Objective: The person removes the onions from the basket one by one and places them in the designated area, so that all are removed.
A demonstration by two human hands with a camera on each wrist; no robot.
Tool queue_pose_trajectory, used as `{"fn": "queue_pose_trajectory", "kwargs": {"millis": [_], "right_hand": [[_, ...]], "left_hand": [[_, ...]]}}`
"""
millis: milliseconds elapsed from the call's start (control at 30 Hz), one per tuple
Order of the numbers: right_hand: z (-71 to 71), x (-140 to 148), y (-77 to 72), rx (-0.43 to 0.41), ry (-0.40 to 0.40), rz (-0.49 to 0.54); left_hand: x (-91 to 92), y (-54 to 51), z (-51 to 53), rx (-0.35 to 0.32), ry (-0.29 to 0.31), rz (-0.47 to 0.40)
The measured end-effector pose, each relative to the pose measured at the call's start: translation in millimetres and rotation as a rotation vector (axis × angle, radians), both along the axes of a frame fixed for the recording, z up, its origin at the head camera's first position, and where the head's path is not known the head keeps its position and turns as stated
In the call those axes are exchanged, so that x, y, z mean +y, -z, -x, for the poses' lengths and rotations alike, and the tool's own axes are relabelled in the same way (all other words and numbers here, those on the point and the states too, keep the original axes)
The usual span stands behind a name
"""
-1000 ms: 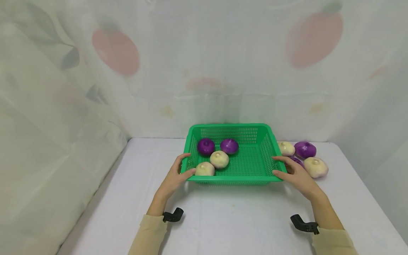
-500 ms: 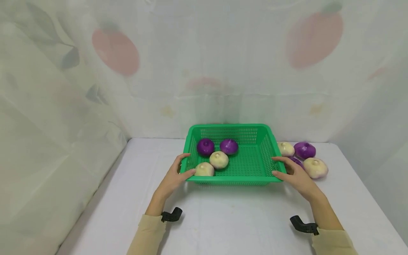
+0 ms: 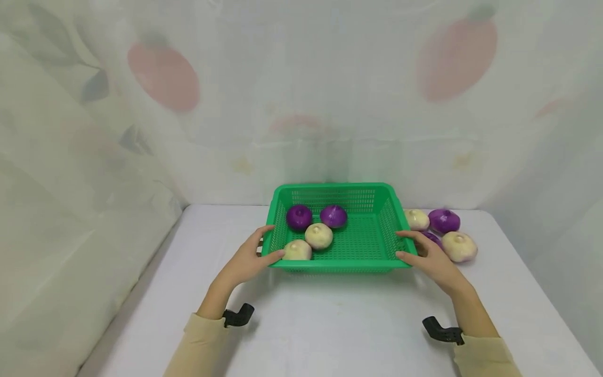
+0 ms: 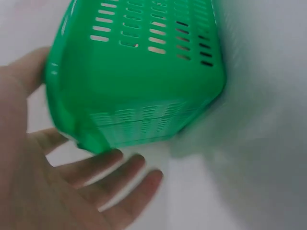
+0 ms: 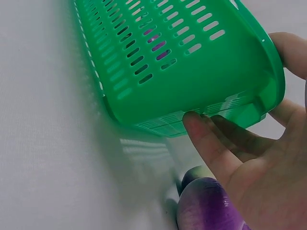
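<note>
A green slotted plastic basket (image 3: 330,264) stands on the white table, gripped at both sides. My left hand (image 3: 247,260) holds its near left corner, thumb over the rim; in the left wrist view the other fingers reach along the outside, some of them loose. My right hand (image 3: 435,264) grips the near right corner, with a thumb and a finger over the rim. Inside, toward the left, sit two purple onion-like bulbs, one at the left (image 3: 299,217) and one near the middle (image 3: 333,216), and two cream bulbs (image 3: 318,236).
Right of the basket, near my right hand, several more bulbs lie on the table, including a purple one (image 3: 444,221) and a cream one (image 3: 459,247). A printed curtain (image 3: 301,78) hangs close behind the basket, and another sheet borders the left side.
The whole head view has shifted slightly left, backdrop included. My left forearm has swung outward to the left. Both hands keep their hold on the basket, and the bulbs lie as before.
</note>
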State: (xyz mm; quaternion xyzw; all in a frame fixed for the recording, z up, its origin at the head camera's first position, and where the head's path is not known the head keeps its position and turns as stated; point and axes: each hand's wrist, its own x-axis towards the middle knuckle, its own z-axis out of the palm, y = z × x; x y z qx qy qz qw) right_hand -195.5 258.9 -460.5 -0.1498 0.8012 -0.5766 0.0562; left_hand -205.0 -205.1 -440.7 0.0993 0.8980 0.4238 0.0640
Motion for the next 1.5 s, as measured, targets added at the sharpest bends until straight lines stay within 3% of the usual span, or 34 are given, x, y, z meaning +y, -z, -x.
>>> {"fn": "queue_pose_trajectory", "kwargs": {"millis": [167,333,500,633,833,1067,1167,1333,1500], "right_hand": [[0.9,-1.4,0.3,-0.004,0.0,-0.004],[0.7,-1.5,0.9,-0.003,-0.004,-0.005],[0.5,-0.3,0.4,0.004,0.002,-0.005],[0.8,-0.2,-0.1,0.003,0.0,-0.006],[-0.2,-1.0,-0.7,0.005,-0.007,-0.009],[-2.1,-1.3,-2.8,0.005,-0.003,-0.011],[-2.3,-1.0,-3.3,-0.001,-0.006,-0.006],[-2.7,0.1,-2.3,-0.01,0.0,-0.012],[-2.0,-0.8,-2.3,-0.009,-0.001,-0.017]], "left_hand": [[0.8,-22.1,-10.0,0.091,0.041,0.293],[4.1,-46.9,-14.2,0.271,0.11,0.576],[18.9,-73.5,-4.8,0.489,0.211,0.727],[33.4,-89.1,8.0,0.585,0.289,0.811],[56.1,-105.5,33.4,0.601,0.371,0.9],[77.6,-114.0,66.4,0.553,0.378,0.931],[84.9,-109.0,79.6,0.536,0.396,0.927],[94.3,-92.4,98.7,0.499,0.425,0.959],[102.0,-80.6,111.2,0.42,0.378,0.997]]}}
